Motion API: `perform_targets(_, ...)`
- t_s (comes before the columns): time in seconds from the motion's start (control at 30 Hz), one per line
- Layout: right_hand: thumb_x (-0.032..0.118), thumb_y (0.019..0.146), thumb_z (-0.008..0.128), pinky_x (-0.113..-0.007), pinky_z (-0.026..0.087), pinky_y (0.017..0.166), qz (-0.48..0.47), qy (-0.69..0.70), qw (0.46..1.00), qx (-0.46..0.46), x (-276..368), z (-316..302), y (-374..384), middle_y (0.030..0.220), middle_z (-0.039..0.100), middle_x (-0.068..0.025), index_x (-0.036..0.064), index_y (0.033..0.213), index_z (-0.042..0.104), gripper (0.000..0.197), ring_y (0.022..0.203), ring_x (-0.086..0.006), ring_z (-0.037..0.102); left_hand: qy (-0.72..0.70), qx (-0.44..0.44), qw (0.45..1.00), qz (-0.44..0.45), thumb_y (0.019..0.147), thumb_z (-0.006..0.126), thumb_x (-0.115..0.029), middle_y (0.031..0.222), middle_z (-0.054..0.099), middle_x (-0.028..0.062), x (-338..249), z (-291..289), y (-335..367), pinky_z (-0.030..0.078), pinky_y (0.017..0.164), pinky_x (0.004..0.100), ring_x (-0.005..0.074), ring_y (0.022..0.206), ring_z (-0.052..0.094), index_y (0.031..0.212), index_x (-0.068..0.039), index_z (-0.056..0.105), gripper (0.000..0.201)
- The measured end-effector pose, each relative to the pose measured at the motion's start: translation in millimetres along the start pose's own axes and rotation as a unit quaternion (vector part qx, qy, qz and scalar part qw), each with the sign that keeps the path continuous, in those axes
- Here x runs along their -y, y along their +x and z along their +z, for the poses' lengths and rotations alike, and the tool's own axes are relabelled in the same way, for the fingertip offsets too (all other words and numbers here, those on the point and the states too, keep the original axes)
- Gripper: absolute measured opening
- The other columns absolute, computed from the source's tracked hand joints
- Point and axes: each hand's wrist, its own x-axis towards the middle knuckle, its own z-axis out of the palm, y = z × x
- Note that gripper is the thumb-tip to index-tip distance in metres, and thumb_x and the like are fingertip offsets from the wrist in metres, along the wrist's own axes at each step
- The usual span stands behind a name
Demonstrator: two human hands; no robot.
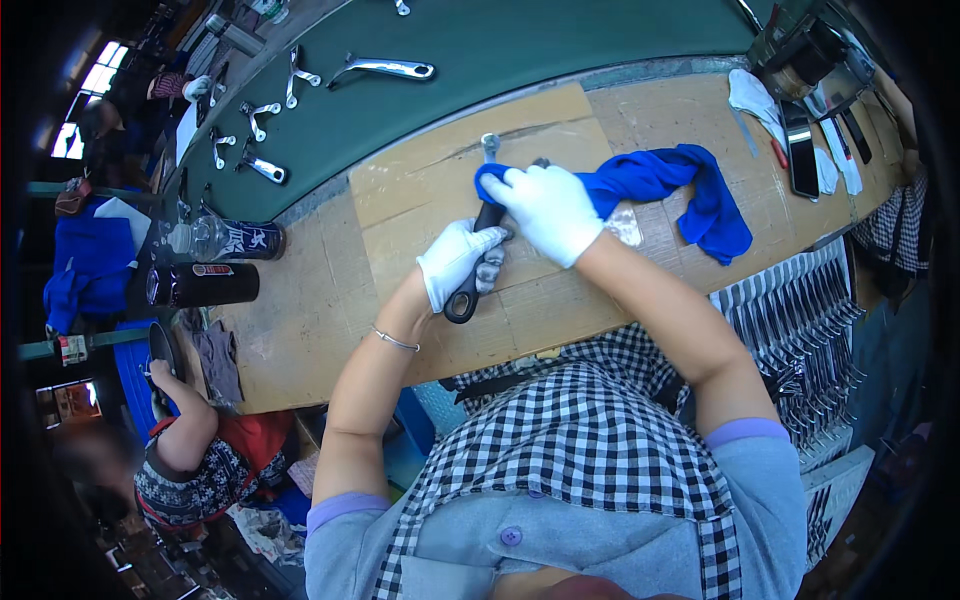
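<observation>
My left hand [461,262], in a white glove with grey-smudged fingers, is closed around a dark bicycle crank arm [462,305]. The arm's lower end has a round hole, and a shiny silver end shows past the cloth at the top. My right hand [548,208], also white-gloved, pinches a blue cloth [655,172] against the crank arm's upper part. The cloth's long tail trails right across the bench. The middle of the crank arm is partly hidden by my hands and the cloth. Both hands are above a cardboard sheet [400,200].
Several shiny crank arms [395,68] lie on a green conveyor belt [450,40] beyond the bench. Left stand a clear bottle [205,238] and a dark flask [205,284]. A phone [799,150] lies at right, above a rack of metal parts [800,340]. A co-worker [215,450] sits at left.
</observation>
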Motion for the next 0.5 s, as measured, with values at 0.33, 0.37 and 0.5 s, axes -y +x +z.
perform_targets(0.33, 0.018, 0.089, 0.063, -0.046, 0.056, 0.069, -0.025, -0.059, 0.982, 0.175, -46.2, -65.6, -13.7, 0.089, 0.067, -0.0081, 0.0207, 0.107, 0.070, 0.020, 0.080, -0.0312, 0.070, -0.005, 0.038, 0.999, -0.016, 0.105, 0.059, -0.021, 0.071, 0.049, -0.0043, 0.9, 6.9, -2.6, 0.038, 0.047, 0.0230, 0.0060, 0.054, 0.043, 0.116, -0.001, 0.059, 0.022)
perform_targets(0.37, 0.018, 0.089, 0.064, -0.045, 0.056, 0.068, -0.026, -0.036, 0.989, 0.141, -38.6, -64.0, -11.6, 0.089, 0.067, -0.0078, 0.0209, 0.108, 0.070, 0.020, 0.080, -0.0310, 0.069, 0.001, 0.033, 0.999, -0.014, 0.105, 0.059, -0.021, 0.071, 0.048, -0.0044, 1.7, 7.1, -2.1, 0.038, 0.047, 0.0229, 0.0062, 0.053, 0.043, 0.116, -0.002, 0.059, 0.022)
perform_targets(0.5, 0.021, 0.088, 0.066, -0.044, 0.056, 0.065, 0.004, 0.014, 0.998, 0.060, -3.0, -48.0, -15.6, 0.088, 0.067, -0.0070, 0.0215, 0.112, 0.070, 0.024, 0.076, -0.0303, 0.069, 0.008, 0.043, 0.999, -0.012, 0.105, 0.058, -0.022, 0.069, 0.048, -0.0044, 4.3, 5.4, 1.4, 0.038, 0.046, 0.0239, 0.0072, 0.052, 0.043, 0.114, -0.003, 0.058, 0.021)
